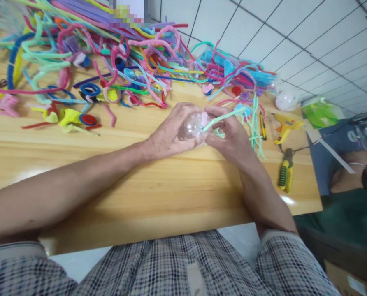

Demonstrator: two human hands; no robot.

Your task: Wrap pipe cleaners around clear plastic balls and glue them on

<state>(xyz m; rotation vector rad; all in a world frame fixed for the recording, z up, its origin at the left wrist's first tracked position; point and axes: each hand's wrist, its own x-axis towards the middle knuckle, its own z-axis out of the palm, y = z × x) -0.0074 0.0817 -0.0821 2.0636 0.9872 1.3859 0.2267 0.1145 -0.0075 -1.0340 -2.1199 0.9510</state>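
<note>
My left hand (180, 129) is wrapped around a clear plastic ball (192, 125), thumb below and fingers above. A lilac pipe cleaner (204, 119) runs across the ball's right side. In the pinch of my right hand (228, 135) is a mint green pipe cleaner (222, 118), held against the ball, its free end pointing up to the right. Part of the ball is hidden by my fingers. Just right of that hand, more mint green pipe cleaner pieces (256, 127) lie on the wooden table (171, 197).
A tangle of coloured pipe cleaners (115, 61) covers the table's far side. On the right lie a yellow glue gun (286, 126), green-and-yellow pliers (286, 172) and a yellow utility knife (263, 126). Another person's arm (350, 172) shows beyond the table's right edge.
</note>
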